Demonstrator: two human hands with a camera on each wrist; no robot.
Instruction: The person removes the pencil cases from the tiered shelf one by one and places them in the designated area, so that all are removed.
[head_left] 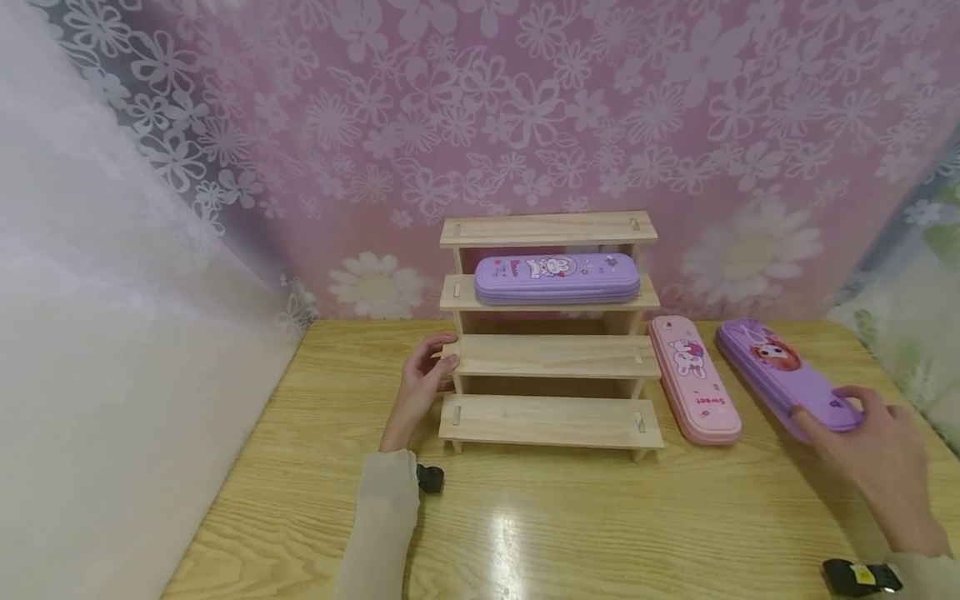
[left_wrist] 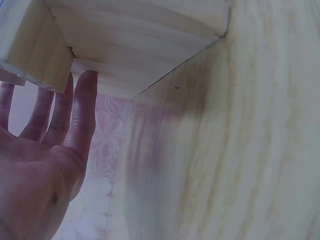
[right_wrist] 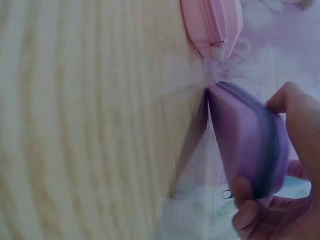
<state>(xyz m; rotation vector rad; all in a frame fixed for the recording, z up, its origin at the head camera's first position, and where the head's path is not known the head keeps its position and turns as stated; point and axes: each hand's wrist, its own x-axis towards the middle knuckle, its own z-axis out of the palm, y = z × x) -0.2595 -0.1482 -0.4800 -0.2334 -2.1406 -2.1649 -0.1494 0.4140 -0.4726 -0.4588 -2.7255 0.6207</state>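
A stepped wooden shelf [head_left: 555, 356] stands on the table against the backdrop. My left hand [head_left: 424, 379] grips the left end of its second board from the bottom, thumb near the board's edge. In the left wrist view, that hand's fingers [left_wrist: 82, 110] reach up beside the shelf's wooden side [left_wrist: 150, 35]. At the right, my right hand [head_left: 873, 437] holds the near end of a purple pencil case [head_left: 772, 358] with a girl's picture on it. The right wrist view shows this zippered case [right_wrist: 240, 135] tilted, its near end raised off the table between thumb and fingers.
A lilac pencil case [head_left: 555, 278] lies on the shelf's second board from the top. Between shelf and right hand, a pink pencil case [head_left: 693, 379] with a rabbit lies on the wooden table [head_left: 600, 525]. A flowered pink backdrop [head_left: 525, 108] rises behind.
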